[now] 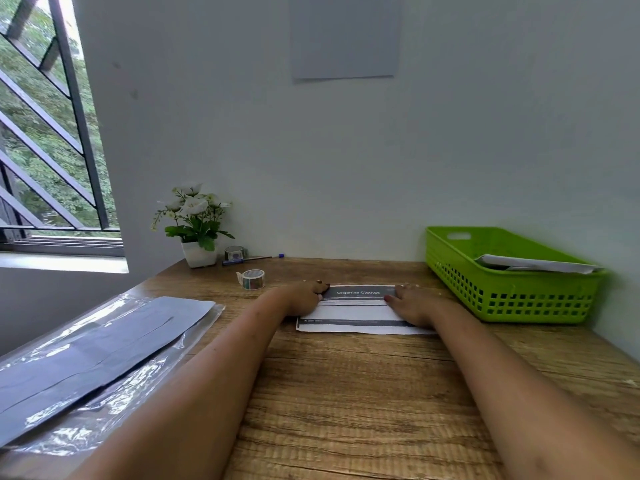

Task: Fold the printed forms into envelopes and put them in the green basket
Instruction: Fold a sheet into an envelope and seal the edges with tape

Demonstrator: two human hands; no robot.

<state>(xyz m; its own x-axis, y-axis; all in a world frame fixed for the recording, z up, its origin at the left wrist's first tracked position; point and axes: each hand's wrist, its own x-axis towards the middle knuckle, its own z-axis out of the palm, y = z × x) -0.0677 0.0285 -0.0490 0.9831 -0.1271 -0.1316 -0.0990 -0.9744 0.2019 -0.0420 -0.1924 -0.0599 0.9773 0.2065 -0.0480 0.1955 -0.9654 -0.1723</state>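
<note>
Head view: printed form [360, 311] lies flat on the wooden tabletop [346, 393], w/ far part folded toward the person; dark header band reads "Organize Clothes". Landmark = this form. Left hand [303, 299] presses on form's left edge, fingers flat, thumb over the folded flap, not clenched. Right hand [412, 304] does same on the right edge, palm down, fingers spread, pressing rather than gripping. Green basket [512, 292] sits just right of the form, against the wall, w/ white folded papers [533, 263] already inside. Tape roll [252, 279] stands left of and behind the form, near it. Further back-left: second tape roll [234, 252], blue pen [249, 260], white pot w/ flowers [195, 226]. Well left of the form, at tabletop's edge, clear plastic sleeve [104, 362] w/ dark grey sheets in it.
</note>
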